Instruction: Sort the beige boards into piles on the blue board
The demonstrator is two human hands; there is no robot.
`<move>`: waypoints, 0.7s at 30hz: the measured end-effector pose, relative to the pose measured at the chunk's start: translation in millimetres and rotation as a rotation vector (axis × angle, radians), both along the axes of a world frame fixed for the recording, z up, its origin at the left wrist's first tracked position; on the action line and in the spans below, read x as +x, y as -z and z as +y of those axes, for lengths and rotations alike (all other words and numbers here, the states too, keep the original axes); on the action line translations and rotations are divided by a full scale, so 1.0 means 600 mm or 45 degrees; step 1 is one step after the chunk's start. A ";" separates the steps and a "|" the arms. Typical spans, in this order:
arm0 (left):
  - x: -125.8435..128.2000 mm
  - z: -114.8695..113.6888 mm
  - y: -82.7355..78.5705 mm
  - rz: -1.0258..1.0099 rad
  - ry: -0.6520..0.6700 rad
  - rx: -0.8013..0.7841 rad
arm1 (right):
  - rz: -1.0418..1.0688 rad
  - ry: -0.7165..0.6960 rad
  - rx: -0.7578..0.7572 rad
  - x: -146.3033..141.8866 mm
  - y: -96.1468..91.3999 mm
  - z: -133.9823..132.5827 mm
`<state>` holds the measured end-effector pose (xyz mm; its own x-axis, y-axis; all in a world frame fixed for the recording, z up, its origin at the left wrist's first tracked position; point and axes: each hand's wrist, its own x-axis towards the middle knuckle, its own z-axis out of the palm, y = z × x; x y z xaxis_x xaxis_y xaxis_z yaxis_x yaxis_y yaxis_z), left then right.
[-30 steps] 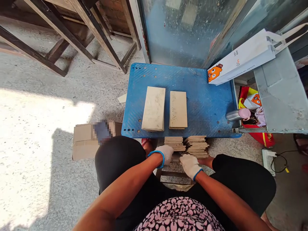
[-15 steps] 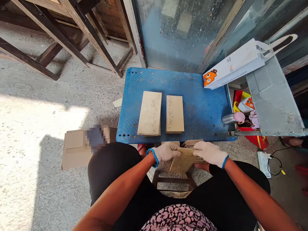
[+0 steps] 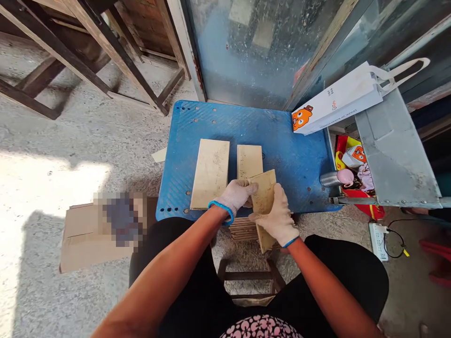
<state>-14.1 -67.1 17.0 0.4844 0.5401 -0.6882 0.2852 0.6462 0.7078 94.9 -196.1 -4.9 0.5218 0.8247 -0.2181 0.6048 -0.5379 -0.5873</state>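
Observation:
My left hand (image 3: 237, 196) and my right hand (image 3: 275, 219), both in white knit gloves with blue cuffs, grip a thin beige tile (image 3: 263, 206) by its edges. The tile is tilted above the near edge of a blue plastic pallet (image 3: 176, 159). Two flat stacks of similar tiles lie on the pallet, the left stack (image 3: 210, 173) beside the right stack (image 3: 249, 161), whose near end is hidden behind the held tile. Below my hands, a low pile of tiles stacked on edge (image 3: 242, 229) is partly hidden.
A white paper bag (image 3: 334, 105) and a steel flask with a pink lid (image 3: 333, 179) stand at the pallet's right end. A galvanized metal bin (image 3: 394, 150) is beyond them. Flattened cardboard (image 3: 84, 241) lies on the concrete floor to the left, and a wooden stool (image 3: 246, 277) sits between my knees.
A tile has risen from the low pile into both hands and now stands tilted over the pallet's near edge. My hands have moved up and closer together, and the view has shifted.

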 end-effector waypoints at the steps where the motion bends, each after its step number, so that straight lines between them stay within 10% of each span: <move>1: 0.002 0.003 0.001 -0.013 -0.034 -0.018 | -0.053 -0.023 -0.046 -0.005 -0.002 0.012; 9: 0.011 0.034 0.001 -0.108 -0.190 0.020 | -0.136 -0.018 -0.200 -0.008 -0.007 0.082; 15: 0.016 0.053 0.051 -0.053 -0.493 0.187 | -0.094 0.160 -0.302 0.045 -0.005 0.174; 21: 0.020 0.040 0.106 0.375 -0.147 0.293 | -0.166 0.234 -0.412 0.042 0.027 0.252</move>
